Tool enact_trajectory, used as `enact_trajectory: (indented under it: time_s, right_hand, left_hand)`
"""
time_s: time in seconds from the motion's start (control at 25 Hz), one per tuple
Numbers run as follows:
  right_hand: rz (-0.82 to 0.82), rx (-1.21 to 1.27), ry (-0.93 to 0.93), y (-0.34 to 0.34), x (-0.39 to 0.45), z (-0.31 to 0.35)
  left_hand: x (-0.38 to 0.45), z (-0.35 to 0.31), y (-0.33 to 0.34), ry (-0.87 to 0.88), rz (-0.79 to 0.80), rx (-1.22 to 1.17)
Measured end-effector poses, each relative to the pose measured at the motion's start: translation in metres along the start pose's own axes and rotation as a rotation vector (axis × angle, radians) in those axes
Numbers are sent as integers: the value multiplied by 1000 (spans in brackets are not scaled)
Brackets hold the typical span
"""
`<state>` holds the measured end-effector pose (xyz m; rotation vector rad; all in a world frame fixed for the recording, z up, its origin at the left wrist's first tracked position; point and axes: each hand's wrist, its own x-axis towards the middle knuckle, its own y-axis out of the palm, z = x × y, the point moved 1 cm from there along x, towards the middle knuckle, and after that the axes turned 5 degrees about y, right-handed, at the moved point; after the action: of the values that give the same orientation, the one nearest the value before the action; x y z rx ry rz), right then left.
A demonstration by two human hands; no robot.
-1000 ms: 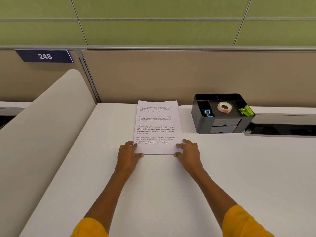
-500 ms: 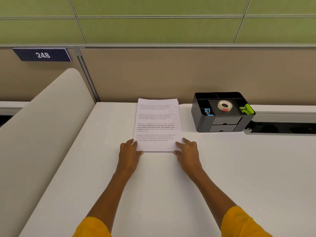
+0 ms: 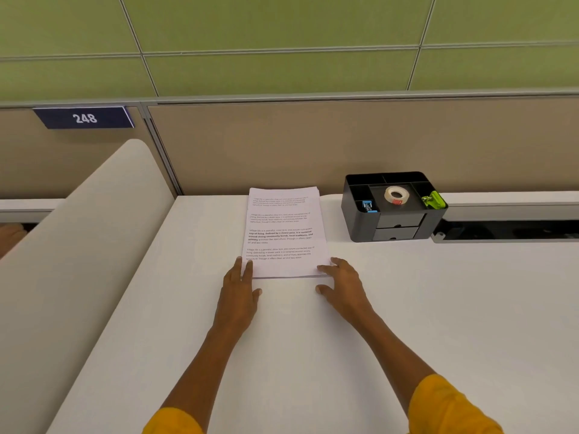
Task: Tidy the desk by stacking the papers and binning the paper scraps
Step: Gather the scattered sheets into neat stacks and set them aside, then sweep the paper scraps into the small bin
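A squared stack of printed white papers lies flat on the white desk, its far end against the partition. My left hand rests flat at the stack's near left corner, fingertips touching the edge. My right hand lies at the near right corner, fingers spread and touching the paper's edge. Neither hand grips the stack. No paper scraps or bin are in view.
A black desk organiser stands right of the stack, holding a tape roll, a blue item and a green clip. A rounded white divider flanks the left. A cable slot runs along the back right.
Both thumbs have come off the stack's near edge and the hands have flattened beside its corners. The stack has not shifted on the desk.
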<state>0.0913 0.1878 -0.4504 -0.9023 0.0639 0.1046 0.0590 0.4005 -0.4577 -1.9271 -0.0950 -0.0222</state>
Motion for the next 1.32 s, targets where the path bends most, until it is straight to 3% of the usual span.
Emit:
enact_trajectory:
  time_s: [0.4, 0.76, 1.32]
  right_hand:
    - [2, -11, 81, -31, -69, -10]
    - [-138, 59, 69, -73, -141, -28]
    - [-448, 142, 312, -142, -231, -104]
  left_hand:
    - [-66, -28, -24, 24, 56, 98]
    - [-90, -107, -43, 239, 56, -30]
    - [-115, -235, 0, 629, 173, -271]
